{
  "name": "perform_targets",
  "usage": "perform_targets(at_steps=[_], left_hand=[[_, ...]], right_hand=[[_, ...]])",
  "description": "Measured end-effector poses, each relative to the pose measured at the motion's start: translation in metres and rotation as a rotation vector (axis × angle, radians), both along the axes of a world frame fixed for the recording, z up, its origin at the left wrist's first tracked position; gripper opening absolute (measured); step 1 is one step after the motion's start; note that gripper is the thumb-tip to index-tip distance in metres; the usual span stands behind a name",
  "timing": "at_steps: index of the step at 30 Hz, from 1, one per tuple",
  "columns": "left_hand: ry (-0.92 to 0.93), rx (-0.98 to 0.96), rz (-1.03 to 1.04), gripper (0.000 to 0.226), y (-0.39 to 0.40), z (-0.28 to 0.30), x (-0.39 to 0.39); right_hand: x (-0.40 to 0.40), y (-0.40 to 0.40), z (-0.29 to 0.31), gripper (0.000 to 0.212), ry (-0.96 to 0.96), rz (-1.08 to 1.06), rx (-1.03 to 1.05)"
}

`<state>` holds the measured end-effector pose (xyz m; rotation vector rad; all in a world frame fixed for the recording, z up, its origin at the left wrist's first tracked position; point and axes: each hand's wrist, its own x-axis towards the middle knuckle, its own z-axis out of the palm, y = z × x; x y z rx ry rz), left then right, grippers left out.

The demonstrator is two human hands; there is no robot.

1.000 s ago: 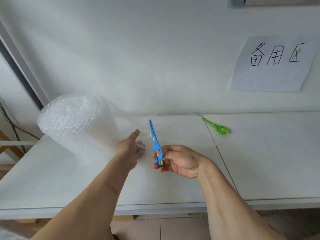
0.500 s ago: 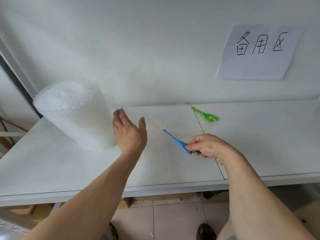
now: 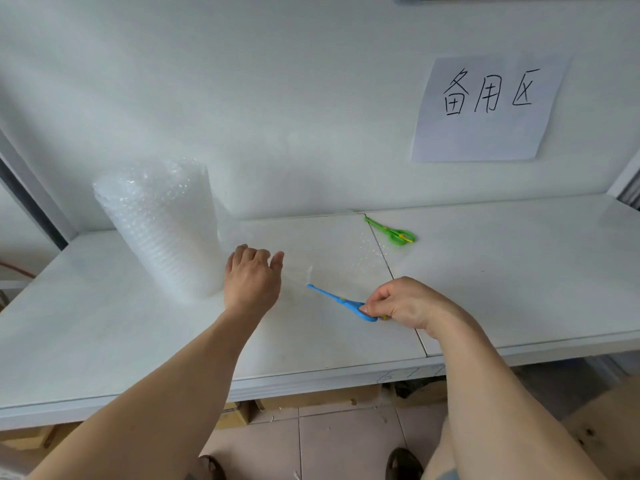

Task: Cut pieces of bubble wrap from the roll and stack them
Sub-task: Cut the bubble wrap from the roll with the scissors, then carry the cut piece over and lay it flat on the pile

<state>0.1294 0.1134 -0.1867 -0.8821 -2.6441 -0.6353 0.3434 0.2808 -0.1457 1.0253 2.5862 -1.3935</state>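
the loose bubble wrap sheet is see-through, so its edges past the left hand are hard to trace. that hand lies flat on it, fingers relaxed, bubble wrap roll upright just beside. right hand grips blue scissors, blades together. green scissors beyond. white table, wall sign.

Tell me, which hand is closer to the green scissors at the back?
Right. The right hand, gripping blue scissors, sits just in front of the green scissors; the left hand rests farther off beside the bubble wrap roll.
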Motion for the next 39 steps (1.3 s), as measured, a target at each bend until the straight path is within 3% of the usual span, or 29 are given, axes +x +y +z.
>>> perform_targets(at_steps=[7,11,16,18,21,24,27,32,35,39], left_hand=[[-0.063,-0.076,0.067,0.056,-0.010,-0.005,-0.017],[-0.029,-0.102,0.099,0.041,-0.019,-0.007,-0.025],[0.020,-0.178,0.111,0.039,-0.022,-0.010,-0.026],[0.093,-0.108,0.027,0.039,-0.017,-0.009,-0.023],[0.221,0.046,-0.350,0.038,-0.008,-0.008,-0.013],[0.027,-0.038,-0.502,0.042,-0.001,-0.002,0.000],[-0.075,-0.127,-0.457,0.049,-0.003,-0.007,-0.005],[-0.077,-0.251,-0.328,0.054,-0.016,-0.005,-0.012],[-0.067,-0.215,-0.214,0.058,-0.024,-0.001,-0.017],[-0.070,-0.080,-0.127,0.053,-0.029,0.000,-0.026]], right_hand=[[-0.011,-0.003,0.003,0.020,-0.176,0.083,0.175],[-0.010,0.008,-0.002,0.018,-0.196,0.032,0.263],[-0.002,0.029,-0.004,0.030,-0.253,-0.010,0.302],[-0.002,0.033,-0.002,0.038,-0.278,0.000,0.322],[-0.004,0.034,0.002,0.040,-0.290,0.032,0.320],[-0.004,0.032,0.003,0.032,-0.246,0.023,0.281],[-0.006,0.030,0.001,0.029,-0.165,-0.036,0.244],[-0.032,0.009,-0.008,0.038,0.003,-0.015,0.310],[-0.049,-0.007,-0.023,0.044,0.037,0.030,0.275],[-0.051,-0.009,-0.037,0.042,0.127,-0.074,0.278]])
